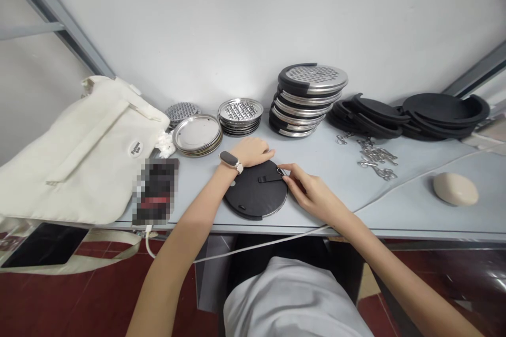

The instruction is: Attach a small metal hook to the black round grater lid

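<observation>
A round black disc point(253, 195) lies on the grey table in front of me, with a thin metal rim showing at its lower right. A short black strap point(269, 178) crosses its upper face. My left hand point(255, 151), a watch on its wrist, is bent over the disc's far edge and grips it there; its fingertips are mostly hidden. At the strap's right end, my right hand point(303, 185) pinches a small metal clasp point(280, 171) between thumb and fingers.
Behind stand metal plates point(197, 134), grater discs point(240, 113) and a tall grater stack point(310, 97). Black holders point(443, 110) and loose metal clasps point(377, 158) lie right. A white cable point(379, 197) runs by a beige rounded object point(455, 188). Left are a white bag point(90, 158) and a blurred phone-like object point(156, 189).
</observation>
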Demonstrator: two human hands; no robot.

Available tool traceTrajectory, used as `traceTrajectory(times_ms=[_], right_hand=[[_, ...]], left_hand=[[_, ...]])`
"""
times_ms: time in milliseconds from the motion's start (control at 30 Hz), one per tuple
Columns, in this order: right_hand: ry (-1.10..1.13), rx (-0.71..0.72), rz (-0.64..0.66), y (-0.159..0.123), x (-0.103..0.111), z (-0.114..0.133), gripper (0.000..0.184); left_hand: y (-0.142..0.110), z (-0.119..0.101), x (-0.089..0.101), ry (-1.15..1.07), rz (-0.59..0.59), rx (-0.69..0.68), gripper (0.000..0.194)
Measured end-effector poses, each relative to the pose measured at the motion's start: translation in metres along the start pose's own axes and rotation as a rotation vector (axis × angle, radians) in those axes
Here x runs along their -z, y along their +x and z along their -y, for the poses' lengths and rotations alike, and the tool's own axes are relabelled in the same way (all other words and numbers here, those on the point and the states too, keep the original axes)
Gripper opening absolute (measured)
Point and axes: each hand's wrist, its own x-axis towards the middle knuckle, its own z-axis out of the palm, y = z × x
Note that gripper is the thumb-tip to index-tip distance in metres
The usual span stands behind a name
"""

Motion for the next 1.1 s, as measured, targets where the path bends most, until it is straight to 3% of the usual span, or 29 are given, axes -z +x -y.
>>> traceTrajectory(times_ms=[1100], right_hand=[[0.001,-0.038,-0.009,-0.0010,-0.0005,-0.0002,0.022]], left_hand=[[-0.0008,-0.0007,0.0017,-0.007,0.024,0.028,0.054]])
